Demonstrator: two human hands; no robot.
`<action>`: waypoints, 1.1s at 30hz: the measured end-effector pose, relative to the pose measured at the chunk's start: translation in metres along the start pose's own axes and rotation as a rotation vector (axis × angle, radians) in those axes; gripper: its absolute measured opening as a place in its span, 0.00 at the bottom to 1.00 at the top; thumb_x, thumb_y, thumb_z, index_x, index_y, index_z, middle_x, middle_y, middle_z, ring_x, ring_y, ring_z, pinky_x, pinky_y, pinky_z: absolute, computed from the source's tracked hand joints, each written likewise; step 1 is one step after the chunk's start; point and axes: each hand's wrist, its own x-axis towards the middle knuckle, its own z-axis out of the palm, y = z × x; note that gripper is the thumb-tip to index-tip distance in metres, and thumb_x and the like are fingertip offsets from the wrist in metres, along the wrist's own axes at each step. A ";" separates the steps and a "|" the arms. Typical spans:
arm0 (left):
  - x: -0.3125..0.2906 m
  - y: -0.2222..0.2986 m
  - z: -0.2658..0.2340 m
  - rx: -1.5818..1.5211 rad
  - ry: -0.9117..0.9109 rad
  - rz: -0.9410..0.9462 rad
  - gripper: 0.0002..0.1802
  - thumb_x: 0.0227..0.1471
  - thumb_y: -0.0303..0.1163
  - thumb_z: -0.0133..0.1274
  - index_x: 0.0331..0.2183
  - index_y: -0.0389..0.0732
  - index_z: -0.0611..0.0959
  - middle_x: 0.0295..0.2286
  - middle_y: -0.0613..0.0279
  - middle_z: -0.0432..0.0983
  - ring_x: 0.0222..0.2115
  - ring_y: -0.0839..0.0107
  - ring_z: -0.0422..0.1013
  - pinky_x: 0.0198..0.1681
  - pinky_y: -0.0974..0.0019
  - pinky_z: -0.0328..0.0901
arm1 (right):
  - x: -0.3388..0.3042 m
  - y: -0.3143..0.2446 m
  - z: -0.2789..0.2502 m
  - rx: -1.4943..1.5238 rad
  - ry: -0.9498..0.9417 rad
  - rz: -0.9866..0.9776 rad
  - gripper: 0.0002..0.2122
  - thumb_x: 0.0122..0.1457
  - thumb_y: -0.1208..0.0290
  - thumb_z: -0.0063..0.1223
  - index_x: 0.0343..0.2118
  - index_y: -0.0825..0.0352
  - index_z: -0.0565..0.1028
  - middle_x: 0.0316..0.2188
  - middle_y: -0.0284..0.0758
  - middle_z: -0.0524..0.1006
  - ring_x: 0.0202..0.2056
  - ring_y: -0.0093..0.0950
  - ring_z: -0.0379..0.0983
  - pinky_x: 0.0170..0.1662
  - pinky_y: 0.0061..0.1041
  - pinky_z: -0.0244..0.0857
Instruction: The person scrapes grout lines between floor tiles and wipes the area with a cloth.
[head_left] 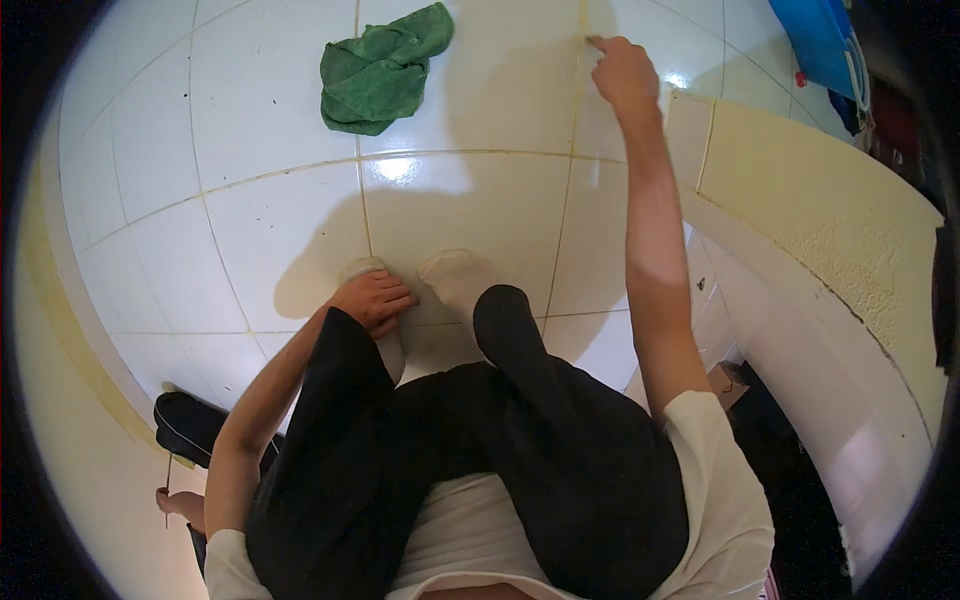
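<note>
My right hand (pixel 626 75) reaches far forward to a yellowed grout line (pixel 573 125) between white floor tiles. Its index finger points left, with a small dark spot at the tip, while the other fingers curl in. Whatever it may hold is too small to make out. Down by my left foot (pixel 362 267), my left hand (pixel 375 300) rests over the sock and ankle, fingers loosely laid out and holding nothing. A crumpled green cloth (pixel 380 75) lies on the tiles ahead, left of my right hand and touched by neither hand.
A low cream-topped ledge (pixel 800 190) curves along the right. Beyond it stands a blue bag (pixel 815 45) with a pale handle. At the lower left are a black bag-like item (pixel 188 425) and another person's hand (pixel 182 503) with a thin stick. A small brown box (pixel 728 383) sits below the ledge.
</note>
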 end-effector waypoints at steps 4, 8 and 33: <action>-0.001 -0.001 0.002 0.013 0.003 0.030 0.26 0.37 0.30 0.59 0.43 0.40 0.79 0.36 0.61 0.74 0.40 0.62 0.70 0.47 0.60 0.66 | -0.003 0.005 0.002 -0.027 0.035 0.022 0.19 0.58 0.74 0.51 0.51 0.48 0.80 0.42 0.40 0.82 0.43 0.41 0.80 0.46 0.41 0.74; -0.004 -0.001 0.004 0.007 -0.009 0.013 0.26 0.36 0.30 0.60 0.43 0.40 0.79 0.37 0.61 0.74 0.40 0.62 0.70 0.47 0.60 0.65 | -0.005 0.013 -0.012 -0.100 -0.147 -0.103 0.20 0.62 0.73 0.49 0.54 0.46 0.78 0.41 0.40 0.83 0.41 0.41 0.80 0.44 0.40 0.74; -0.001 -0.001 0.003 0.013 -0.057 -0.016 0.27 0.35 0.31 0.61 0.44 0.41 0.79 0.37 0.61 0.74 0.41 0.61 0.70 0.47 0.59 0.66 | -0.007 0.020 -0.006 -0.087 -0.008 -0.167 0.22 0.56 0.75 0.51 0.52 0.43 0.80 0.40 0.38 0.82 0.42 0.41 0.79 0.44 0.41 0.75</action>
